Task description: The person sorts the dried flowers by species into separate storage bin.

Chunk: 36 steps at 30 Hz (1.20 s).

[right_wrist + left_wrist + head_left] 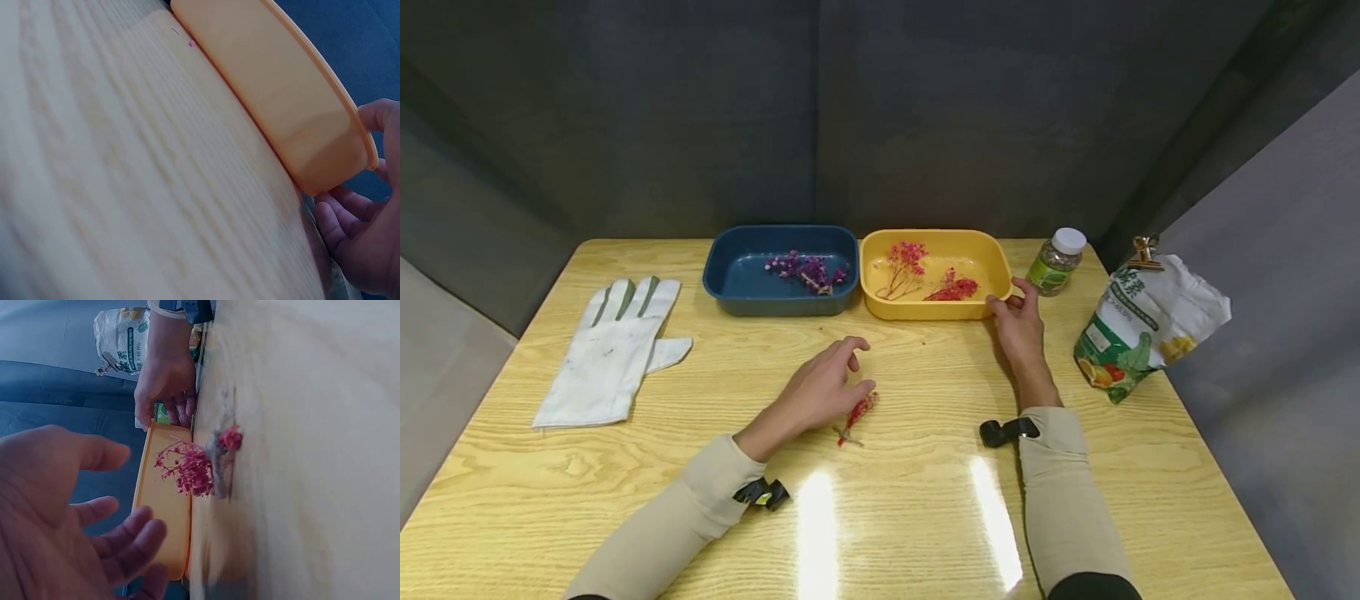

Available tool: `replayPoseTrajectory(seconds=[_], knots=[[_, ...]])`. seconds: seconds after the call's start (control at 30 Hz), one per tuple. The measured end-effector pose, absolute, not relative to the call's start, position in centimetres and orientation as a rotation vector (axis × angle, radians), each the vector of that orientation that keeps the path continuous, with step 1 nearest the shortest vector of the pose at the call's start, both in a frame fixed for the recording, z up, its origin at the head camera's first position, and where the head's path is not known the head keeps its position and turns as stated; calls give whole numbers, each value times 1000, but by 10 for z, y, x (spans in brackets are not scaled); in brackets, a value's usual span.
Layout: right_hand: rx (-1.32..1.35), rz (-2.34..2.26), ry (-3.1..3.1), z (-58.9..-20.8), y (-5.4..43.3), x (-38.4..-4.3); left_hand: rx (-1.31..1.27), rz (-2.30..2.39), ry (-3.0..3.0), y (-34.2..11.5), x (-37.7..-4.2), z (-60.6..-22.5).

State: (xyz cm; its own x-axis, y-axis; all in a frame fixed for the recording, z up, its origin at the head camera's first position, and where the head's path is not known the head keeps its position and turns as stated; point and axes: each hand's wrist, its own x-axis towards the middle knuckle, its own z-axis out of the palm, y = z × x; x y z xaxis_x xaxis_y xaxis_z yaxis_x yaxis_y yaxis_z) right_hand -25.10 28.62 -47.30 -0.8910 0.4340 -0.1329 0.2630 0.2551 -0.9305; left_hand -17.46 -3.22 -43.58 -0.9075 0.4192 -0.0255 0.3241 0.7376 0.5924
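My left hand (pixel 822 385) hovers over the table, fingers loosely bent and apart, holding nothing. Just beside and under its thumb lies a small sprig of red dried flowers (pixel 861 408) with a short stem. The left wrist view shows this sprig (pixel 194 472) clear of the fingers. At the yellow tray (pixel 925 312), my right hand (pixel 1021 327) grips the near right corner. Its thumb (pixel 375 115) lies on the rim, with the other fingers curled against the outer wall. Two pinkish-red dried flower sprigs, one upright-looking (pixel 907 257) and one flatter (pixel 953 288), lie inside that tray.
A dark blue tray (pixel 775 307) with purple dried flowers (pixel 811 272) stands left of the yellow one. A white work glove (pixel 606 358) lies at the left. On the right stand a white-lidded jar (pixel 1056 263) and a clipped bag (pixel 1142 321). Dark curtains (pixel 820 117) hang behind the table.
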Motion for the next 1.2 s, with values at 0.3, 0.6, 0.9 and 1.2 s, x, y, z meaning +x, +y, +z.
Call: replayPoseTrajectory(seconds=[0.3,0.6,0.9,1.2], knots=[[-650,1701,-2340,-474,287,-251,662,713,2731,-41,-162,-445],[-658,1698,-2347,-474,289,-250,690,637,2724,-43,-155,-449],[-659,1696,-2349,-474,289,-250,692,616,2759,-40,-157,-449],[-634,1692,-2363,-473,286,-250,687,806,2901,-33,-175,-444]])
